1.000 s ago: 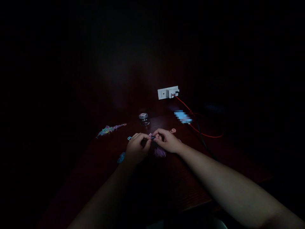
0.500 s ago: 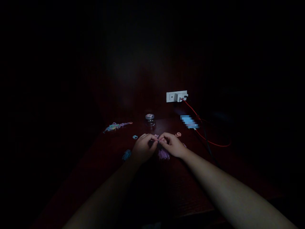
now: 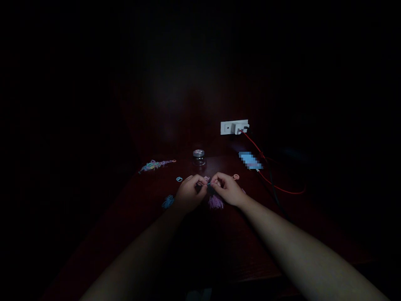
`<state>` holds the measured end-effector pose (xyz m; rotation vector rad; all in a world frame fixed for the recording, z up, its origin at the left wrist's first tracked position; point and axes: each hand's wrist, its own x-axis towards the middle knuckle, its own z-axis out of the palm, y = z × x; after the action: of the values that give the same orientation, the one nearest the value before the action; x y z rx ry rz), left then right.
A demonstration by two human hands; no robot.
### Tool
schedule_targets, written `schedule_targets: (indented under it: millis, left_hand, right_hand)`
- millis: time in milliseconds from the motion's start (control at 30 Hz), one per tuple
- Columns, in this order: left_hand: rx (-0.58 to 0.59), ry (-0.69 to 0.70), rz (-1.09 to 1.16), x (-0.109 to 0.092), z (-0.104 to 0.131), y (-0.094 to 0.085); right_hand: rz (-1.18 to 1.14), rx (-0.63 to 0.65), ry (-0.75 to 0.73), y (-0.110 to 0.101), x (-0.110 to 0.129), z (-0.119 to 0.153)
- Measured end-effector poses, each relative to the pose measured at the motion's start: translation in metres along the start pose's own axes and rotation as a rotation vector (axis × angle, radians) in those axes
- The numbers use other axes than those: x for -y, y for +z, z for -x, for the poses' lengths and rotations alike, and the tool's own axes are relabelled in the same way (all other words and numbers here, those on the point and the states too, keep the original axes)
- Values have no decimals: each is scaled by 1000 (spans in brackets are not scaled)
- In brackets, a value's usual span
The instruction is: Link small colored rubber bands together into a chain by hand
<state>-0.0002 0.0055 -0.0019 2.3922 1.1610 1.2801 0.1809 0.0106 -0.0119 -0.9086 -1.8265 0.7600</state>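
Observation:
Between my two hands a small light-blue elastic band is pulled into a short line. My left hand pinches its left end between thumb and fingers. The other end sits in the pinch of my right hand. Just below the fingertips lies a heap of purple bands, and a few pink bands show behind them. A pile of blue bands rests left of my left hand, with a couple of light-blue bands farther back. Orange bands lie just beyond my right hand.
A clear lidded jar stands at the back of the dark red table. Mixed coloured bands are heaped at back left. At right lie a blurred-out phone-like object and a red cable running to the wall socket.
My right fingertips have moved slightly away from the left ones, and the light-blue band now shows stretched between them. The whole view has shifted a little.

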Motion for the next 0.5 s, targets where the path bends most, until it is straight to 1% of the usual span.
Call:
schedule_targets:
  millis: [133,300,367,500]
  left_hand:
    - [5,-3,9,2,0,1]
    - [3,-73,45,6,0,2]
    - [18,-81,36,8,0,3]
    - [10,-89,17,13,1,4]
  right_hand:
    - [0,-14,-16,2,1,-1]
    - [6,-26,-30,2,3,-2]
    - [7,-23,-40,2,5,-2]
    - [32,-40,-38,1,7,-2]
